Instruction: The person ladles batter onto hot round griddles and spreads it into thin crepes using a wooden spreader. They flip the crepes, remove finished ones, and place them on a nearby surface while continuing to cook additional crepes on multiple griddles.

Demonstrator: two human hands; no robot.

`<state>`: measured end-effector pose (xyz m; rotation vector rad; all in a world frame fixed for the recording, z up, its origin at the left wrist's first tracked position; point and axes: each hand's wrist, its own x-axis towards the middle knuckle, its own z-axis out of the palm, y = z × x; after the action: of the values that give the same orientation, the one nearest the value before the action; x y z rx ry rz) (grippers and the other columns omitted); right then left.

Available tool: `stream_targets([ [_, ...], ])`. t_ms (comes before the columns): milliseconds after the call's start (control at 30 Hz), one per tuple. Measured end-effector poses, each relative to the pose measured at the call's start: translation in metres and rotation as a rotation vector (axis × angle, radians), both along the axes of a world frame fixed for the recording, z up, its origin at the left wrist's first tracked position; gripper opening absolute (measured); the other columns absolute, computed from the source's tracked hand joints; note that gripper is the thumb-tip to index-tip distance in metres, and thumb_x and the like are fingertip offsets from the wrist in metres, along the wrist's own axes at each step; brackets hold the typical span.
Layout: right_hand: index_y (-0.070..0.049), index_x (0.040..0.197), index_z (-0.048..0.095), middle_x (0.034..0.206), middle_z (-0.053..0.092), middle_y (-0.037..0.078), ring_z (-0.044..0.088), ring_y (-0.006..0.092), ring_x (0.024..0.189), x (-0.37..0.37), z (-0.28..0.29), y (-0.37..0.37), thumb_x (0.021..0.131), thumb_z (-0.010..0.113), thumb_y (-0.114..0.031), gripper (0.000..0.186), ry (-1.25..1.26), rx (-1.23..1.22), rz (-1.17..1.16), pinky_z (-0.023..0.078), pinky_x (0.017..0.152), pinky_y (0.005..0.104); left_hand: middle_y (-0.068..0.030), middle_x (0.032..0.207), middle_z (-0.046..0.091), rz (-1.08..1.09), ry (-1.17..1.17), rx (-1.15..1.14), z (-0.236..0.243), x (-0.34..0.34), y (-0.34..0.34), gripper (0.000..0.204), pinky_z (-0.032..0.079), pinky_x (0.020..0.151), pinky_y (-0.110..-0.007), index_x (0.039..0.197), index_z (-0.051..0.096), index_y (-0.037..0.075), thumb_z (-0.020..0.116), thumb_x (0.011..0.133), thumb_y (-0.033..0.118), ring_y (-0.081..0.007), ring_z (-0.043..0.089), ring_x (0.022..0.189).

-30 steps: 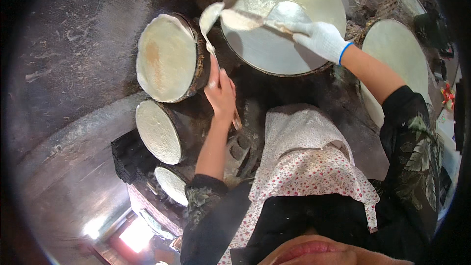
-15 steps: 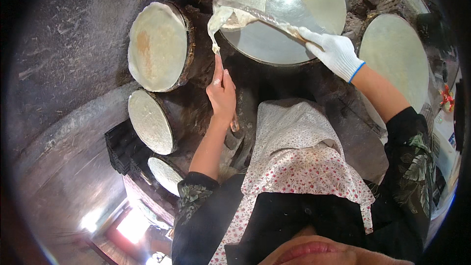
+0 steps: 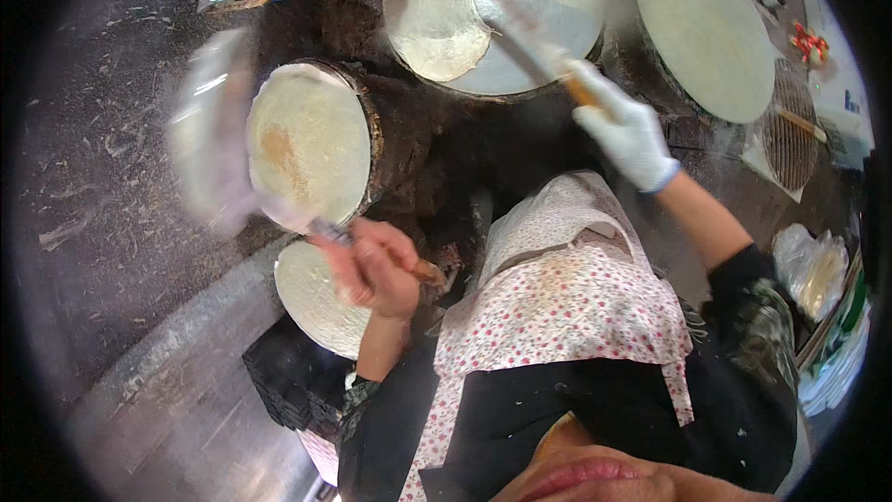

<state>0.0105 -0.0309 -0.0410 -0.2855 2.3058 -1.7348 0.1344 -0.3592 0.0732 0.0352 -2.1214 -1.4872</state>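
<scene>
Two handles are gripped, likely for clearance from pale batter [image 3: 437, 33]: the bare left hand [image 3: 373, 265] clenches a blurred, whitish ladle [image 3: 206, 135]; the white-gloved right hand [image 3: 624, 135] grasps a long, yellow-handled spatula [image 3: 541, 37] above the round metal griddle [image 3: 522, 71].

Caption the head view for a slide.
Gloved right hand holds a tool over a partly coated griddle; bare left hand grips a blurred utensil.

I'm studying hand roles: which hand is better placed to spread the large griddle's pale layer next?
Probably the right: the gloved right hand holds a long tool reaching over the large griddle, while the left hand holds a blurred tool by a smaller griddle.
</scene>
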Motion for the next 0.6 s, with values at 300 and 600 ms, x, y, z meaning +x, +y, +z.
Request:
stream_targets([
  [300, -0.018, 0.156, 0.053, 0.108, 0.069, 0.005, 0.063, 0.0151, 0.087, -0.014, -0.074, -0.318, 0.107, 0.044, -0.004, 0.052, -0.656, -0.475, -0.156, 0.049, 0.088, 0.0277, -0.0041, 0.066, 0.048, -0.056, -0.017, 0.045, 0.026, 0.051, -0.042, 0.065, 0.037, 0.043, -0.024, 0.171, 0.003, 0.011, 0.037, 0.116, 0.021, -0.0094, 0.039, 0.047],
  [600, -0.036, 0.163, 0.041, 0.066, 0.046, -0.003, 0.041, 0.0079, 0.045, 0.062, -0.048, -0.228, 0.1, 0.046, -0.001, 0.073, -0.427, -0.162, -0.566, 0.037, 0.039, 0.0282, -0.0026, 0.065, 0.049, 0.021, -0.279, 0.372, -0.011, 0.121, -0.083, 0.062, 0.036, 0.043, -0.024, 0.169, 0.019, 0.006, 0.043, 0.113, 0.015, -0.0074, 0.041, 0.048],
])
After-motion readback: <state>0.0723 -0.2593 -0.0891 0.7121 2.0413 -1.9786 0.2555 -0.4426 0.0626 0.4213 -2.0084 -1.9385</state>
